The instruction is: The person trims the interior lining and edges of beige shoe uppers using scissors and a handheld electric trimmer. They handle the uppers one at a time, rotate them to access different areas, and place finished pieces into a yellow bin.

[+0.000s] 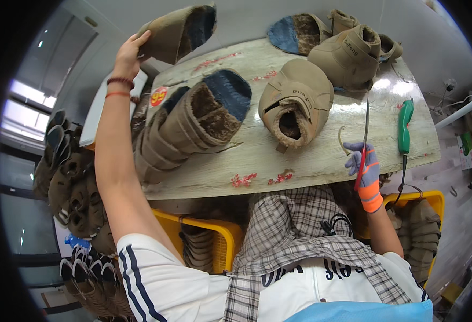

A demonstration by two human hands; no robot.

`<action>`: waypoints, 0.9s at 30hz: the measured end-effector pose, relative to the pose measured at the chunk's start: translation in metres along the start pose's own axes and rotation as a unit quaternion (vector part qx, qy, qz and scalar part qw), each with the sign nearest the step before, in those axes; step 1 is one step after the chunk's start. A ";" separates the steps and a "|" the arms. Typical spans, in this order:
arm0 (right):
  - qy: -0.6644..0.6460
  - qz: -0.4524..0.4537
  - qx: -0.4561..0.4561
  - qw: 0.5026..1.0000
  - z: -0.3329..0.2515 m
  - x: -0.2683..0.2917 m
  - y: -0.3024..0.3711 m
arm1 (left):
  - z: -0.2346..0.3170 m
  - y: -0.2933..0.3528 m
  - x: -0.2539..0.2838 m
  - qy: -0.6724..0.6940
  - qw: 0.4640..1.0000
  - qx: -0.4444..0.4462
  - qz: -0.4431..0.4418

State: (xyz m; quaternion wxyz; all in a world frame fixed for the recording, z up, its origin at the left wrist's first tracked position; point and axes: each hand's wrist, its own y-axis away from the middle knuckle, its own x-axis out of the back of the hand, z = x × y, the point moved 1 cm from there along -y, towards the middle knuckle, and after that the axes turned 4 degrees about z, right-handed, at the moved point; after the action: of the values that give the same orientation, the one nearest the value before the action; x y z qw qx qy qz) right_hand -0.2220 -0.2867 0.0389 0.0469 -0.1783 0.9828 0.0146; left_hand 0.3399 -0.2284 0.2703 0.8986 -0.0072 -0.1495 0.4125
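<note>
Raised at the far left edge of the table, my left hand (pixel 127 56) is closed on a tan shoe upper (pixel 166 38) whose blue, fleece-lined opening faces right. My right hand (pixel 366 166), in a grey-and-orange knit glove, is closed on a long thin red-handled tool (pixel 361 167) with a dark blade pointing away; seen edge-on, I cannot tell if it is scissors. Beside those fingers hangs a thin curved tan strip (pixel 342 140). Between my hands a tan shoe upper (pixel 296 88) stands with its fleecy ankle opening toward me. To its left lies a row of nested uppers (pixel 179 131).
More uppers (pixel 348 56) are grouped at the table's back right. A green corded hand tool (pixel 406 126) lies on the right of the pale tabletop (pixel 322 163). Yellow baskets (pixel 226 231) with uppers stand below the table, and piled shoes (pixel 75 198) fill the left side.
</note>
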 end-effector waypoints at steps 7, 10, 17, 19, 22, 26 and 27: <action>0.055 -0.199 0.063 0.977 -0.061 0.006 0.068 | 0.069 0.245 0.049 0.239 0.964 0.105 -0.051; 0.139 -0.233 0.065 0.960 -0.090 0.011 0.103 | 0.032 0.345 0.017 0.303 0.922 0.237 -0.049; 0.470 -0.364 0.252 0.764 -0.056 -0.027 0.154 | -0.156 0.530 -0.019 0.424 0.764 0.486 -0.027; 0.473 -0.379 0.283 0.743 -0.031 -0.031 0.158 | -0.188 0.550 -0.023 0.443 0.730 0.520 -0.029; 0.458 -0.403 0.289 0.738 -0.008 -0.041 0.156 | -0.219 0.571 -0.023 0.436 0.743 0.507 0.013; 0.525 -0.433 0.258 0.687 0.009 -0.054 0.155 | -0.229 0.578 -0.018 0.477 0.744 0.464 -0.067; 0.526 -0.433 0.254 0.687 0.013 -0.056 0.154 | -0.231 0.578 -0.017 0.485 0.738 0.460 -0.090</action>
State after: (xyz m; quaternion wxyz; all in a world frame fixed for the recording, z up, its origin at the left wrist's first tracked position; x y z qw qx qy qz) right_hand -0.2231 -0.1223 0.0330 -0.4326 -0.5441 0.6260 -0.3535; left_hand -0.0341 0.1656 -0.0334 0.7762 0.2217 0.5147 0.2887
